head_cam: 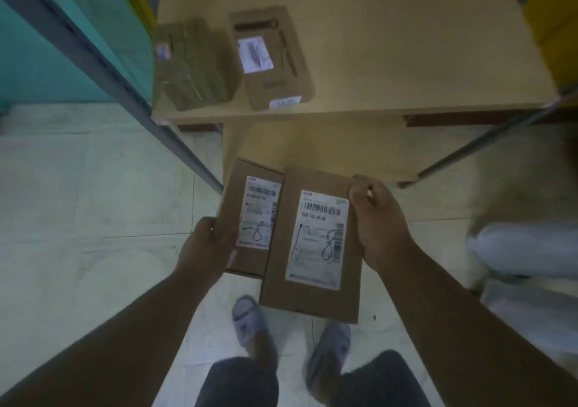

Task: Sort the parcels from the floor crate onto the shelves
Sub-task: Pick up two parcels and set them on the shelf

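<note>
The left hand [208, 244] is gripping the smaller parcel [247, 215]; the right hand [377, 222] is gripping the larger parcel [316, 244], overlapping the smaller one's right edge. Both are hovering before the shelf [406, 62], where two blurred boxes [269, 59] are sitting.

Both forearms [131, 328] are bare, no sleeves, watch or rings showing afaict. Dark blue-grey shorts or trousers [240, 381] at the bottom edge, can't tell which tbh. Feet in pale grey-lilac slide sandals [248, 319] w/ a wide strap across the top, toes out.
</note>
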A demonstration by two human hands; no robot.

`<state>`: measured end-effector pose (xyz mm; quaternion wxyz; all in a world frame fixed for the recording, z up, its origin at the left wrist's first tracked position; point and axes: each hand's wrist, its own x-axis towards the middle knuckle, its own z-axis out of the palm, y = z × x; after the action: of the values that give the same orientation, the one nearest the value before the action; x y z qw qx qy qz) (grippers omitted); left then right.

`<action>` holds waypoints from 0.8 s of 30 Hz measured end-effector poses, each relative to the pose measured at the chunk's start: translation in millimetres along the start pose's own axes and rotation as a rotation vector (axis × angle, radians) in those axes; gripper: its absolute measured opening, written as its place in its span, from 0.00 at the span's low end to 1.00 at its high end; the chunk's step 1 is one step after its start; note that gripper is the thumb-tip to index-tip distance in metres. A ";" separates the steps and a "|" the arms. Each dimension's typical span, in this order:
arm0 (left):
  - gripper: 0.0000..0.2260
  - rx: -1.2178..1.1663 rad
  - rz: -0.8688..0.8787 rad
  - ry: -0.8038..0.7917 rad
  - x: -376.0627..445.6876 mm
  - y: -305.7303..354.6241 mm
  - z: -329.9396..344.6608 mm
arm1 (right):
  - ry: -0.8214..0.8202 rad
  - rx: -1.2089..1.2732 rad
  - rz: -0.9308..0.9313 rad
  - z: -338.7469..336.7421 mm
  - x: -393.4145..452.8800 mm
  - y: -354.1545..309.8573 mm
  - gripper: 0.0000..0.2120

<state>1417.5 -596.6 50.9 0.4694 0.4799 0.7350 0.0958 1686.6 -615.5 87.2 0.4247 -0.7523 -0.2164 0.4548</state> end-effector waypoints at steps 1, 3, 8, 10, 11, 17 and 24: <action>0.17 -0.015 -0.017 0.010 21.3 -5.7 11.4 | -0.008 -0.014 0.009 8.1 18.0 14.8 0.09; 0.17 -0.027 -0.049 0.051 67.3 -18.4 38.6 | -0.025 -0.086 0.010 21.1 59.1 49.0 0.10; 0.14 -0.097 -0.141 0.132 168.8 -42.6 119.4 | -0.022 -0.191 -0.056 41.6 175.5 122.4 0.15; 0.15 -0.160 -0.141 0.150 207.3 -50.1 149.9 | -0.018 -0.164 -0.066 47.6 220.1 142.6 0.15; 0.16 -0.195 -0.130 0.159 225.9 -52.9 161.2 | -0.017 -0.147 -0.070 52.2 241.5 150.9 0.14; 0.24 -0.349 -0.012 0.237 333.6 -56.5 189.9 | -0.014 -0.041 -0.086 81.5 347.0 178.0 0.12; 0.25 -0.183 0.128 0.366 436.9 -72.9 205.3 | -0.007 -0.008 -0.223 123.9 437.0 203.8 0.13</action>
<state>1490.0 -350.6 -364.6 0.3627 0.4554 0.7643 0.2773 1782.0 -360.8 -329.8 0.4686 -0.7237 -0.3021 0.4066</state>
